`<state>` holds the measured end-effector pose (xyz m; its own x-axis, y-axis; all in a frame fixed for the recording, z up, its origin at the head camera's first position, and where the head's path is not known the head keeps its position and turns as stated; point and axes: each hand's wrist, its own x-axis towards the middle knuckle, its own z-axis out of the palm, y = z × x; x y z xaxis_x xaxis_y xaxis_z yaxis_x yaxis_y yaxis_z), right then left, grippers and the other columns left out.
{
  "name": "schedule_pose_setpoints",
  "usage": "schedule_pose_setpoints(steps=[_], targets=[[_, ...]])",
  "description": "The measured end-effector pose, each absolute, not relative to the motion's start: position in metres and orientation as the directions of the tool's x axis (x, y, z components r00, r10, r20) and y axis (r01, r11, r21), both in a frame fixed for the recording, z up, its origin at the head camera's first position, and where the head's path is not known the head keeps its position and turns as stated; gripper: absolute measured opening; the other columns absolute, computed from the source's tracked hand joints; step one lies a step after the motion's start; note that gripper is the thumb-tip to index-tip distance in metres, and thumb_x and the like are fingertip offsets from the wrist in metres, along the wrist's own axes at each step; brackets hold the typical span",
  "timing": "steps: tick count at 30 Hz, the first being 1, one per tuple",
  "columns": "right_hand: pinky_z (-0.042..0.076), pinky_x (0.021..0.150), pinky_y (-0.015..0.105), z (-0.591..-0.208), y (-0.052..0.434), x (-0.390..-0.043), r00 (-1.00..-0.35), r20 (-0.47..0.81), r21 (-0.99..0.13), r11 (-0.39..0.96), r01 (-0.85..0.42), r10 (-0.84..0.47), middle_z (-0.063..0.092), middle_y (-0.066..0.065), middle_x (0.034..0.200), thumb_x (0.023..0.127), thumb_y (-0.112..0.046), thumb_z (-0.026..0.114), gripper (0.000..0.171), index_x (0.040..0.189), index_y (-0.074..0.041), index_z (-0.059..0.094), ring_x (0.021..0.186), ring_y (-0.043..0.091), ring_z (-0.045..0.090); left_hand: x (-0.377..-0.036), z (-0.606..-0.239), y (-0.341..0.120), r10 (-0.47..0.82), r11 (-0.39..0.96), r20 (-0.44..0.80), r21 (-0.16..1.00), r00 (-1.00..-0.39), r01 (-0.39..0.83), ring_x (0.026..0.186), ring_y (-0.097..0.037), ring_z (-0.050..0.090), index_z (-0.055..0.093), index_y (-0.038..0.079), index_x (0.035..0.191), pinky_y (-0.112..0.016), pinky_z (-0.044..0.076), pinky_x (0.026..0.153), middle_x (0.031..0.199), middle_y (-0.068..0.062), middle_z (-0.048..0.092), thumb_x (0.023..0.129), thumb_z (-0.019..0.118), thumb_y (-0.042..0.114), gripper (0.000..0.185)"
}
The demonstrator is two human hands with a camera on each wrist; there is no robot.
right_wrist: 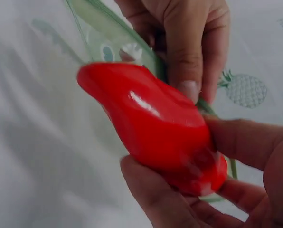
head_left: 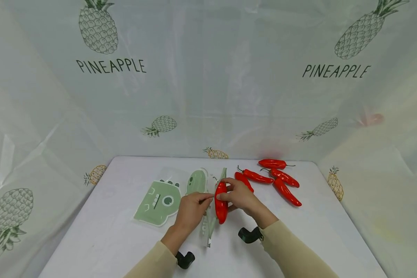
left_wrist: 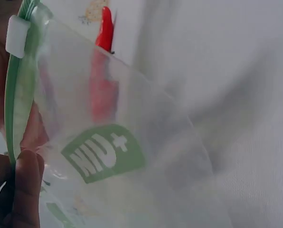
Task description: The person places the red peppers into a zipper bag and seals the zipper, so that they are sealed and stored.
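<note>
A red chili pepper (head_left: pixel 221 201) is being held just above the white table (head_left: pixel 100 231), at the green zip edge of a clear zipper bag (head_left: pixel 211 216). The right hand (head_left: pixel 241 196) is gripping the pepper between thumb and fingers. The left hand (head_left: pixel 191 211) is pinching the bag's rim. Four more peppers (head_left: pixel 276 178) are lying to the right; green dinosaur bags (head_left: pixel 158 200) are lying to the left.

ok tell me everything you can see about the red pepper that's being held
The red pepper is glossy and smooth, plastic-looking, long and plump with a blunt rounded tip. It is whole and lies roughly lengthwise away from the person, above the table. The right hand grips it, beside the green-edged clear bag that the left hand pinches.
</note>
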<state>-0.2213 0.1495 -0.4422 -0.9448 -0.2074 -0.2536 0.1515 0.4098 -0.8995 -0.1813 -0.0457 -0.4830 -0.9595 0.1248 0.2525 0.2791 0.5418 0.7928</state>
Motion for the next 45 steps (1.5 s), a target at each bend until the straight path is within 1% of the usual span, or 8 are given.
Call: schedule_pose_setpoints(steps=[4, 9, 13, 17, 26, 33, 39, 45], targets=[[0.067, 0.063, 0.044, -0.446, 0.146, -0.224, -0.965, -0.227, -0.912, 0.377, 0.163, -0.130, 0.063, 0.022, 0.128, 0.089, -0.014, 0.083, 0.062, 0.145, -0.008, 0.058, 0.098, 0.031, 0.071, -0.174, -0.479, -0.042, 0.135, 0.487, 0.204, 0.839, -0.970, 0.244, 0.061, 0.000, 0.063, 0.082, 0.015, 0.118, -0.017, 0.058, 0.060, 0.097, -0.001, 0.076, 0.100, 0.074, 0.015, 0.020], [0.066, 0.061, 0.038, -0.451, 0.133, -0.220, -0.995, -0.089, -0.921, 0.383, 0.070, -0.032, 0.064, 0.025, 0.128, 0.091, -0.014, 0.080, 0.063, 0.148, -0.005, 0.055, 0.082, 0.024, 0.074, -0.172, -0.474, -0.038, 0.115, 0.413, 0.181, 0.886, -0.977, 0.213, 0.061, -0.003, 0.067, 0.081, 0.013, 0.120, -0.019, 0.058, 0.058, 0.097, -0.003, 0.077, 0.101, 0.073, 0.017, 0.021], [0.065, 0.061, 0.034, -0.457, 0.122, -0.213, -0.994, -0.020, -0.891, 0.453, -0.032, -0.110, 0.065, 0.028, 0.134, 0.095, -0.016, 0.078, 0.063, 0.151, -0.003, 0.052, 0.077, 0.018, 0.074, -0.176, -0.470, -0.039, 0.030, 0.339, 0.210, 0.918, -0.977, 0.207, 0.060, -0.006, 0.067, 0.082, 0.011, 0.117, -0.020, 0.054, 0.054, 0.088, -0.004, 0.078, 0.100, 0.074, 0.018, 0.020], [0.065, 0.063, 0.031, -0.462, 0.118, -0.213, -0.973, -0.041, -0.836, 0.540, -0.092, -0.228, 0.067, 0.023, 0.132, 0.095, -0.022, 0.079, 0.065, 0.152, -0.006, 0.053, 0.081, 0.017, 0.071, -0.180, -0.465, -0.044, -0.067, 0.255, 0.248, 0.941, -0.966, 0.224, 0.061, -0.010, 0.070, 0.082, 0.008, 0.115, -0.021, 0.059, 0.055, 0.093, -0.010, 0.079, 0.099, 0.075, 0.015, 0.019], [0.067, 0.073, 0.041, -0.464, 0.125, -0.232, -0.994, -0.068, -0.753, 0.658, -0.005, -0.085, 0.066, 0.015, 0.134, 0.088, -0.023, 0.087, 0.072, 0.152, -0.013, 0.055, 0.114, 0.032, 0.063, -0.178, -0.456, -0.058, -0.198, 0.196, 0.260, 0.955, -0.945, 0.222, 0.062, -0.013, 0.074, 0.082, 0.004, 0.110, -0.026, 0.063, 0.056, 0.091, -0.013, 0.079, 0.098, 0.072, 0.004, 0.015], [0.066, 0.065, 0.036, -0.466, 0.115, -0.231, -0.989, -0.093, -0.843, 0.537, 0.019, -0.112, 0.062, 0.021, 0.143, 0.090, -0.027, 0.086, 0.075, 0.156, -0.017, 0.050, 0.103, 0.031, 0.069, -0.176, -0.454, -0.058, -0.133, 0.190, 0.229, 0.961, -0.964, 0.202, 0.063, -0.015, 0.074, 0.079, -0.001, 0.114, -0.024, 0.064, 0.063, 0.096, -0.019, 0.079, 0.099, 0.072, 0.008, 0.018], [0.066, 0.067, 0.034, -0.467, 0.110, -0.228, -0.989, -0.092, -0.857, 0.515, 0.020, -0.114, 0.062, 0.019, 0.142, 0.090, -0.026, 0.086, 0.074, 0.154, -0.015, 0.051, 0.094, 0.025, 0.069, -0.178, -0.455, -0.055, -0.124, 0.188, 0.233, 0.960, -0.965, 0.207, 0.061, -0.017, 0.075, 0.079, -0.003, 0.115, -0.025, 0.063, 0.059, 0.093, -0.023, 0.078, 0.099, 0.073, 0.007, 0.019], [0.067, 0.069, 0.034, -0.467, 0.110, -0.227, -0.989, -0.097, -0.871, 0.491, 0.031, -0.110, 0.060, 0.020, 0.145, 0.090, -0.026, 0.086, 0.079, 0.157, -0.014, 0.047, 0.095, 0.025, 0.071, -0.181, -0.455, -0.055, -0.115, 0.187, 0.226, 0.961, -0.967, 0.202, 0.062, -0.016, 0.075, 0.079, -0.001, 0.115, -0.025, 0.063, 0.058, 0.094, -0.022, 0.078, 0.099, 0.072, 0.007, 0.019]])
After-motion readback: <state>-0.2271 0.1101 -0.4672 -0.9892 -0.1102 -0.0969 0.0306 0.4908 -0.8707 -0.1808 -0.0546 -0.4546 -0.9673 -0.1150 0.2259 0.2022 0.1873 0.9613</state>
